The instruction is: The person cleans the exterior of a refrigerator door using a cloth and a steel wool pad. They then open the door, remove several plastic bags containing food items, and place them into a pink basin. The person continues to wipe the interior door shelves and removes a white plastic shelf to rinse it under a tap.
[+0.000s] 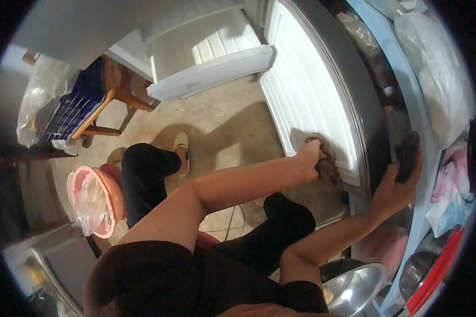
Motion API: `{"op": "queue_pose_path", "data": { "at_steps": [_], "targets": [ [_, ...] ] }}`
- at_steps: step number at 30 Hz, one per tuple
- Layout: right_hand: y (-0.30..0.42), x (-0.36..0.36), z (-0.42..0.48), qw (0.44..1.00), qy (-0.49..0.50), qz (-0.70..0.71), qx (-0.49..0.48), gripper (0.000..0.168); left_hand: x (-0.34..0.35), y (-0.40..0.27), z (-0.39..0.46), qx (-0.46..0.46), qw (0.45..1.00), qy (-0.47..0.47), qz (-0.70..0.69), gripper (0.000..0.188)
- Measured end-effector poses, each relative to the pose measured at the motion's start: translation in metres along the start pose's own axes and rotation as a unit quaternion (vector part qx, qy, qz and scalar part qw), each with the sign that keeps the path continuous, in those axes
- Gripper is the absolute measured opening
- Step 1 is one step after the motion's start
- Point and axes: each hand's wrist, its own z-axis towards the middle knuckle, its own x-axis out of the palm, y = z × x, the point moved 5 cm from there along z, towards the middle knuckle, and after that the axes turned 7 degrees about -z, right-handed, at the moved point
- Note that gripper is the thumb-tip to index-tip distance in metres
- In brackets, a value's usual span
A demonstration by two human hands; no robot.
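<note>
A brown cloth point(327, 163) is gripped in my left hand point(311, 156), which presses it against the white ribbed inner panel of an open refrigerator or freezer door point(301, 91), near the panel's lower corner. My right hand point(398, 188) is at the dark outer face of the same door point(371, 146), with thumb and fingers apart around a dark patch that may be a reflection; whether it holds anything is not plain. A white pulled-out drawer point(214, 71) stands beyond the door's hinge side, its front panel over the floor.
A pink plastic basin point(117, 198) with clear bags stands left of my knees. Upper left is a wooden chair point(113, 95) with a blue covering and plastic bags. A metal bowl point(357, 287) sits lower right, near a light-blue shelf edge point(410, 95) with bags beyond.
</note>
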Motion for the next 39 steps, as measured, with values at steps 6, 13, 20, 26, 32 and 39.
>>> {"op": "queue_pose_path", "data": {
  "at_steps": [6,13,20,26,32,39],
  "targets": [
    [-0.011,-0.004,0.004,0.999,0.024,-0.007,-0.024,0.050,0.024,-0.006,-0.102,-0.032,0.983,0.170,0.064,0.032],
    [0.006,-0.011,0.000,0.998,-0.047,-0.013,-0.031,0.049,-0.132,-0.070,-0.158,0.187,0.954,-0.010,0.233,0.040],
    [0.010,-0.046,-0.038,0.964,-0.256,-0.022,-0.062,0.053,-0.187,-0.145,-0.271,0.336,0.917,-0.112,0.184,0.022],
    [0.061,0.038,-0.130,0.986,-0.020,0.165,0.023,0.052,-0.191,-0.239,-0.320,0.549,0.793,-0.135,0.227,0.027],
    [0.053,0.169,-0.162,0.921,0.178,0.317,0.141,0.048,-0.114,-0.307,-0.339,0.709,0.577,-0.093,0.396,0.045],
    [0.069,0.236,-0.156,0.896,0.243,0.337,0.158,0.043,-0.073,-0.335,-0.286,0.645,0.092,-0.197,0.732,0.056]
  ]
}}
